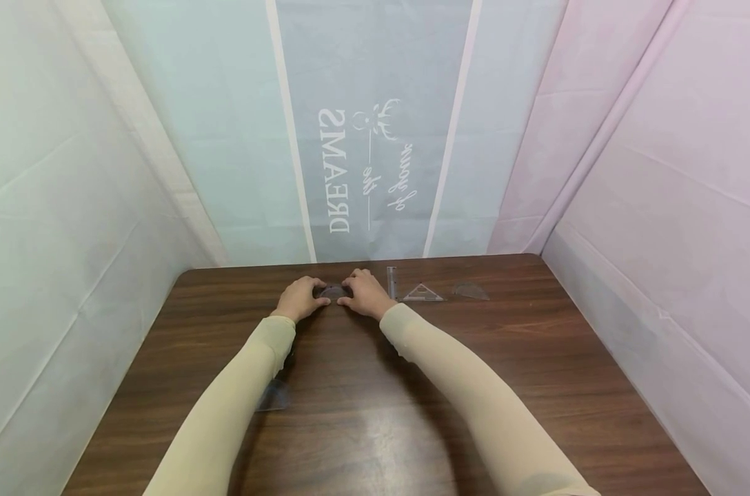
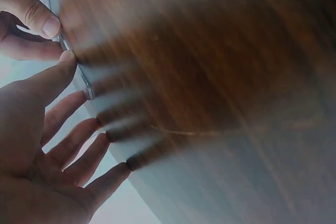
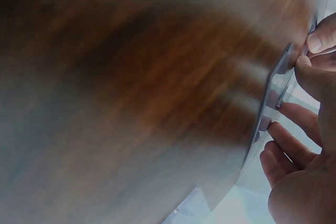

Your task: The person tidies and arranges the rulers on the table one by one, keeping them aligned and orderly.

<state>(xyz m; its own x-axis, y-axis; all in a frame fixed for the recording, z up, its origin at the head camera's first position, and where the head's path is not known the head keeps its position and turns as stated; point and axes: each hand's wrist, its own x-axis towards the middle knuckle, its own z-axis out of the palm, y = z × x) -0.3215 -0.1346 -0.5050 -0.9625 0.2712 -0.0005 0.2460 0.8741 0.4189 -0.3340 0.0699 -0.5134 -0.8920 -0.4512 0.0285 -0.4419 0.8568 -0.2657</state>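
Nearest on the brown wood-grain counter [image 1: 350,372], a clear plastic piece [image 1: 277,395] lies partly hidden by the left sleeve [image 1: 226,406]. Farther on, near the back edge, a clear protractor [image 1: 333,293] sits between the hands: the left hand [image 1: 299,297] pinches one end, thumb and fingers slightly apart, its other fingers spread; the right hand [image 1: 367,296] pinches the opposite end likewise. Right of them lie a clear ruler [image 1: 391,281], a triangular set square [image 1: 422,297] and a faint transparent piece [image 1: 471,291]. Behind hangs a "DREAMS" cloth [image 1: 375,62].
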